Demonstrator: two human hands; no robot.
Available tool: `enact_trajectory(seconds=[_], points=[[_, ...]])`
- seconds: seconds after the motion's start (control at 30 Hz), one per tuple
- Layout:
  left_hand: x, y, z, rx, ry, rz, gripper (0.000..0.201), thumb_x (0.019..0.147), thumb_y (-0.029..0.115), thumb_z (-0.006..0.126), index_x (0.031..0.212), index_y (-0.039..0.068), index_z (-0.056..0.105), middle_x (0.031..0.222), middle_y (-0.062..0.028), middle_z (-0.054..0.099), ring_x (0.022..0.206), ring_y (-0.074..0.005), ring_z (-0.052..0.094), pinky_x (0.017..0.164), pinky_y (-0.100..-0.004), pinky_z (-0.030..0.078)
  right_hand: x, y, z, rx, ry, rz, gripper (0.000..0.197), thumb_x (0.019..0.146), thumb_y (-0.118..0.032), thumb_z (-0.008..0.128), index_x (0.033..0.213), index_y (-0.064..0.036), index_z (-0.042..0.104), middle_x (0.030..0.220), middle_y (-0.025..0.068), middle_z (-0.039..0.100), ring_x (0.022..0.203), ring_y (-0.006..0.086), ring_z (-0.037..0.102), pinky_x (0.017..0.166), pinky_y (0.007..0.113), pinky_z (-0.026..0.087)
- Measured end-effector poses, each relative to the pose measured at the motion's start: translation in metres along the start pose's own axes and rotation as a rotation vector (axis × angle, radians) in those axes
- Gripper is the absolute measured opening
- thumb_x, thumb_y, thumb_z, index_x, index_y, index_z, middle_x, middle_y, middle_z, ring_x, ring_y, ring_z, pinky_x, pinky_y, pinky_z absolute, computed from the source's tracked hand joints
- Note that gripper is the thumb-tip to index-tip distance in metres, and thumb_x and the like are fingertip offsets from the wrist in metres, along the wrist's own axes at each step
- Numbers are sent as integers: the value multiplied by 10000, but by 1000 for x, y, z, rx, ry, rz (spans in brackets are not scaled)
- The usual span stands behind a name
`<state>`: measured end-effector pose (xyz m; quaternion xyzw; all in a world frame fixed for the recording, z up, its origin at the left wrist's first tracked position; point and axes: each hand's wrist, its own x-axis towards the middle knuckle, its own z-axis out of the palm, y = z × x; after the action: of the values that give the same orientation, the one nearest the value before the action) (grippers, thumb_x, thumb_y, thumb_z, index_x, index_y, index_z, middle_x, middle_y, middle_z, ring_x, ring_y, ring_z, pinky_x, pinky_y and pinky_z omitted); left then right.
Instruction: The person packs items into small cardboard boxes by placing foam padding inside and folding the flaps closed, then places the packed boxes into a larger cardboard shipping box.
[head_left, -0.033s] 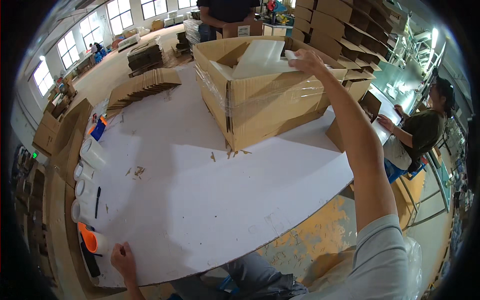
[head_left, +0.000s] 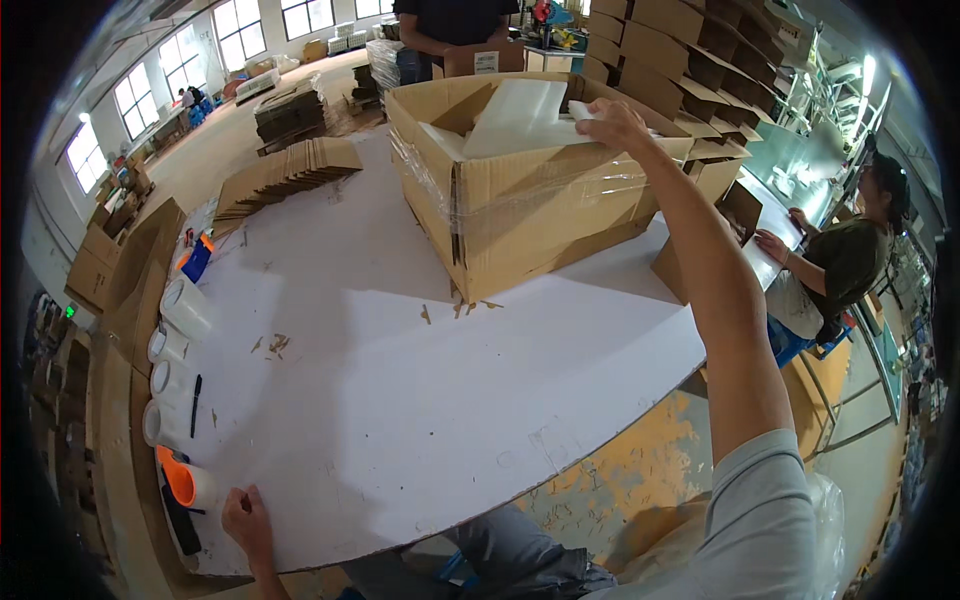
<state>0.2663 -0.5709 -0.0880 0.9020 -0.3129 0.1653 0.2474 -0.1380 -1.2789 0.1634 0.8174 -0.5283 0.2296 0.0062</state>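
Evidently, the person's right hand (head_left: pixel 614 126) reached over the rim of an open cardboard carton (head_left: pixel 555 208), its fingers drawn narrow on a small white piece (head_left: pixel 579 109). That piece was at the carton's top, just beside a larger white sheet (head_left: pixel 518 112) that leaned inside. Near the left edge of the white tabletop (head_left: pixel 480 390), the left hand (head_left: pixel 247 520) rested with fingers curled into a fist, close to an orange tape dispenser (head_left: pixel 180 480). A black pen (head_left: pixel 195 405) lay farther up.
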Motion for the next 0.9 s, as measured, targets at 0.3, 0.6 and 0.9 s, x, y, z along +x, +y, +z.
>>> enact_trajectory(seconds=[0.3,0.6,0.9], points=[[3,-10,9,32,-26,-26,328,884,177,695,690,-4,505,637,-159,536,576,-328,535,583,-450,409,-6,-7,-14,-68,117,-207,249,863,-259,686,1000,-51,697,1004,169,720,981,368,684,841,493,543],[3,6,6,-44,-28,9,288,870,162,706,713,1,526,639,-152,551,590,-336,557,597,-441,422,-12,1,-76,-331,456,-362,185,833,-98,610,987,-72,708,968,173,719,894,392,691,804,483,559],[-1,-20,7,-420,-5,-26,174,893,147,705,909,20,586,784,-72,591,701,-189,548,654,-340,439,-145,-77,-184,767,730,-523,81,926,-18,665,992,-11,618,845,65,725,759,119,685,665,254,549]])
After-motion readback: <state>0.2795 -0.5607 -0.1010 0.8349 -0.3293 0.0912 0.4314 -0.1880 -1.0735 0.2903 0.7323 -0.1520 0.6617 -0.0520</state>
